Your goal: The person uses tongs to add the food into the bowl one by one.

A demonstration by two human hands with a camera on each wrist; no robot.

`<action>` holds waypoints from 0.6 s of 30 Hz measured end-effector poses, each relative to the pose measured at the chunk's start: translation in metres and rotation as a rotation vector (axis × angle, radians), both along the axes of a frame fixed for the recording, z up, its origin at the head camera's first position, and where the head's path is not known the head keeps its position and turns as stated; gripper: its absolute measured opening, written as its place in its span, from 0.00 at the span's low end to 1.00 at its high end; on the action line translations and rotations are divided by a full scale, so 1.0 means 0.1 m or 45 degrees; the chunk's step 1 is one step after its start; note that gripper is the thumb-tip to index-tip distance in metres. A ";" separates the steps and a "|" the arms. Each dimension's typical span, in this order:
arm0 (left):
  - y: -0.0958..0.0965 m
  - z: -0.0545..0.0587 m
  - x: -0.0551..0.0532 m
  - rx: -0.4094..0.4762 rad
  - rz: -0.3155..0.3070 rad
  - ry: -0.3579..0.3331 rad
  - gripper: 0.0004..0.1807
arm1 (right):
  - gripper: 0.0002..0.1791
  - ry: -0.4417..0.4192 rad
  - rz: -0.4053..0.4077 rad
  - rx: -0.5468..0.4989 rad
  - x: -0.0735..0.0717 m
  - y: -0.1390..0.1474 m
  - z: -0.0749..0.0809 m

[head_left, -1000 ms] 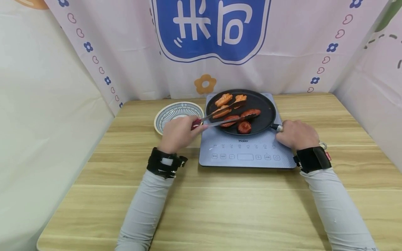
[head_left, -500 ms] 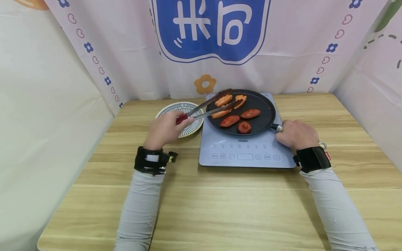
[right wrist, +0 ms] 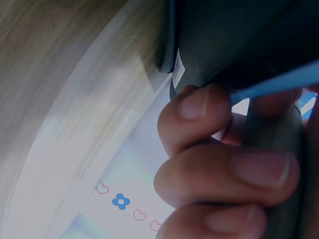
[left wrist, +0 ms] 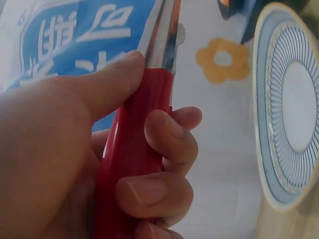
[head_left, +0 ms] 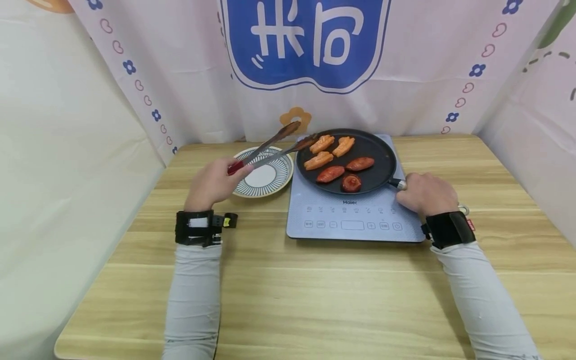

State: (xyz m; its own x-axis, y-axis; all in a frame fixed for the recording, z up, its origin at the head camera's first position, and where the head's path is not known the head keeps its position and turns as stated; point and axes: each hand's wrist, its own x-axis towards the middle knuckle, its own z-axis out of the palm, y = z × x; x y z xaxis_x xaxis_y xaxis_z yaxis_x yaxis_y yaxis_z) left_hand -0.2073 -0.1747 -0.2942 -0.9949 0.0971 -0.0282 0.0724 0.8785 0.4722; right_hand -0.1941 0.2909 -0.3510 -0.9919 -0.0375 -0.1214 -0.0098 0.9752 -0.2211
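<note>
My left hand point(head_left: 214, 184) grips a pair of tongs point(head_left: 265, 146) with a red handle; in the left wrist view the fingers wrap round that red handle point(left wrist: 134, 134). The tongs' arms stand spread over the plate point(head_left: 262, 189), with nothing between their tips. With its fingers curled, my right hand point(head_left: 426, 194) holds the handle of a black frying pan point(head_left: 378, 155). Several browned pieces lie in the pan: orange strips, among them one strip point(head_left: 318, 160), and red sausage-like pieces, among them one sausage point(head_left: 330, 174) and a round piece point(head_left: 351, 183).
Under the pan lies a flat induction cooker point(head_left: 355, 232) with a touch panel. It stands on a wooden table point(head_left: 324, 300). Left of the cooker is the blue-patterned plate. A printed cloth point(head_left: 198, 85) hangs behind the table's back edge.
My left hand has drawn the tongs leftwards out of the pan, from over the food to above the plate. The right hand stays on the pan handle.
</note>
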 end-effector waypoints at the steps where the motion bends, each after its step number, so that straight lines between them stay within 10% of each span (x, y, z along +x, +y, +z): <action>1: -0.04 0.00 0.00 0.003 0.007 -0.013 0.34 | 0.10 0.000 0.001 0.000 0.00 0.00 0.00; 18: -0.55 -0.23 -0.09 0.040 0.113 -0.186 0.40 | 0.09 0.015 0.017 0.004 -0.02 0.02 -0.02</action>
